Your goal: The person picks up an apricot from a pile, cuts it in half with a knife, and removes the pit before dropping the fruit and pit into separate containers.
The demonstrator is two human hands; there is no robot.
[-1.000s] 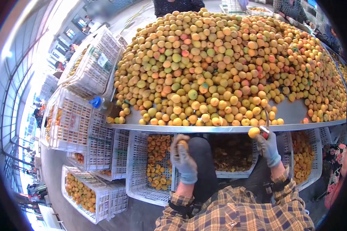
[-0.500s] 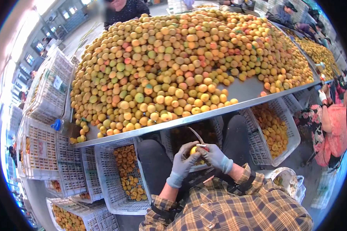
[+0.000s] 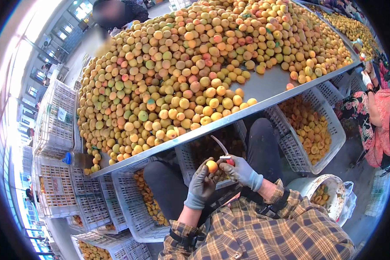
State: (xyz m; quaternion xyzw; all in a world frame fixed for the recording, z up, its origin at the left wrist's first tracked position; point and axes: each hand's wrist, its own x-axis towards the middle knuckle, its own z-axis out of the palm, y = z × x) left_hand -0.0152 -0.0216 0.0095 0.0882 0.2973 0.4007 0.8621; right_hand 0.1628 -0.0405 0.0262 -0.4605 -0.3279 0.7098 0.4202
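Observation:
My left hand, in a soiled grey glove, has its fingers closed around an orange-yellow apricot. Just to its right, my gloved right hand grips a curved knife by its red handle. The thin blade points up and to the left, away from the fruit. Both hands are over my lap, above a crate between my knees whose dark contents are hard to make out. Beyond the hands, a large heap of apricots covers the metal table.
The metal table's edge runs in front of my knees. Crates of halved apricots stand at the left and right. A white bucket is at my right side. Stacked crates rise at the left. Other people sit or stand around.
The hands have drawn slightly apart, and the knife has come away from the fruit, its blade still raised. The apricot shows more plainly in my left hand. The whole view has turned a little.

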